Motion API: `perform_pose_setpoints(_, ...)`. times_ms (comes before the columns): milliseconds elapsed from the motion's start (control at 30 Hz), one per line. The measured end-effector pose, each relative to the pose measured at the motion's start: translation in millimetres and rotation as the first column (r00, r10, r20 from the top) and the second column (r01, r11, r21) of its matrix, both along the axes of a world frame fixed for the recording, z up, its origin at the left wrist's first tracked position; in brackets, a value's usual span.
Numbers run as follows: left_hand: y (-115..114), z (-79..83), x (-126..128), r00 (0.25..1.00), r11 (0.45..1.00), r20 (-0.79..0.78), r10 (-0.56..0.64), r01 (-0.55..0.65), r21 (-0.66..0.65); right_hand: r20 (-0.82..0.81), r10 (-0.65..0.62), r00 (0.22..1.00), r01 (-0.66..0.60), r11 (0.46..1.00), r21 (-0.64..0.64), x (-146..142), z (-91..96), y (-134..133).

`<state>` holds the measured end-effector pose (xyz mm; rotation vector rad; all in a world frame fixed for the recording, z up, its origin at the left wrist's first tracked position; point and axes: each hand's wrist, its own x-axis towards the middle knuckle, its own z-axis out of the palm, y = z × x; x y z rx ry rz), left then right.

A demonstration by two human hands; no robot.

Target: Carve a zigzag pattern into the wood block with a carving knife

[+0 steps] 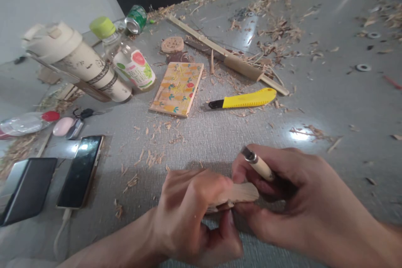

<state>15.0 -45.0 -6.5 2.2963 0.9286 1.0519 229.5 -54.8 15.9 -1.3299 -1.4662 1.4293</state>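
Note:
A small carved piece of wood (243, 193) with a ridged, rounded end is pinched in my left hand (191, 207). My fingers cover much of it. My right hand (292, 192) is closed around a wood-carving chisel (262, 168) with a pale wooden handle and a short metal tip that points up and to the left. Fingertips of the same hand also touch the wood piece. Beyond both hands, a yellow utility knife (248, 99) lies on the table beside a small board (178, 88) printed with carrots.
Wood shavings (153, 157) are strewn over the grey table (220, 138). On the left stand a cream tumbler (91, 65) and a bottle with a green cap (135, 65). A phone (81, 171) lies on a cable. Long sticks (201, 35) rest at the back.

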Motion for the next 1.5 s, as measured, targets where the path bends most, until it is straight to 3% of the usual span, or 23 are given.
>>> perform_pose_setpoints(133,0,2.9,-2,0.999,0.999,0.002,-0.032,0.032,-0.036,0.132,-0.004,0.991,-0.004,0.998,0.064,11,-9.5,-8)
perform_pose_setpoints(267,6,3.9,1,0.99,0.974,0.107,-0.092,0.112,-0.196,0.203,-0.018,0.979,0.005,0.998,0.064,20,-19.2,-15)
perform_pose_setpoints(500,11,4.0,4,0.991,0.838,0.135,-0.001,0.075,-0.54,0.112,-0.023,0.993,0.031,0.997,-0.076,4,-15.3,3)
perform_pose_setpoints(700,11,2.3,3,0.992,0.744,0.111,0.051,0.037,-0.667,-0.003,-0.026,1.0,0.026,0.989,-0.144,-3,-11.3,10)
perform_pose_setpoints(800,12,4.4,5,0.991,0.72,0.095,0.089,0.002,-0.694,0.018,-0.019,1.0,0.021,0.997,-0.079,0,-10.7,10)
perform_pose_setpoints(867,14,7.4,6,0.987,0.691,0.108,0.121,-0.006,-0.723,0.098,0.006,0.995,-0.012,0.998,0.063,5,-9.0,10)
perform_pose_setpoints(933,16,10.7,6,0.979,0.661,0.132,0.159,-0.007,-0.75,0.251,0.023,0.968,-0.094,0.957,0.274,13,-6.9,10)
perform_pose_setpoints(1000,19,13.1,6,0.969,0.648,0.15,0.194,-0.012,-0.762,0.414,-0.011,0.91,-0.204,0.859,0.471,22,-5.5,9)
perform_pose_setpoints(1067,22,14.0,6,0.964,0.648,0.146,0.223,-0.034,-0.761,0.542,-0.059,0.838,-0.312,0.763,0.566,30,-5.3,7)
perform_pose_setpoints(1167,23,13.1,5,0.96,0.655,0.122,0.252,-0.076,-0.752,0.625,-0.118,0.771,-0.399,0.676,0.62,36,-6.8,3)
perform_pose_setpoints(1333,22,11.9,6,0.958,0.702,0.069,0.279,-0.154,-0.695,0.629,-0.112,0.769,-0.424,0.647,0.634,32,-8.3,3)
perform_pose_setpoints(1500,24,13.9,7,0.957,0.67,0.075,0.279,-0.138,-0.729,0.667,-0.108,0.737,-0.464,0.637,0.616,26,-6.8,6)
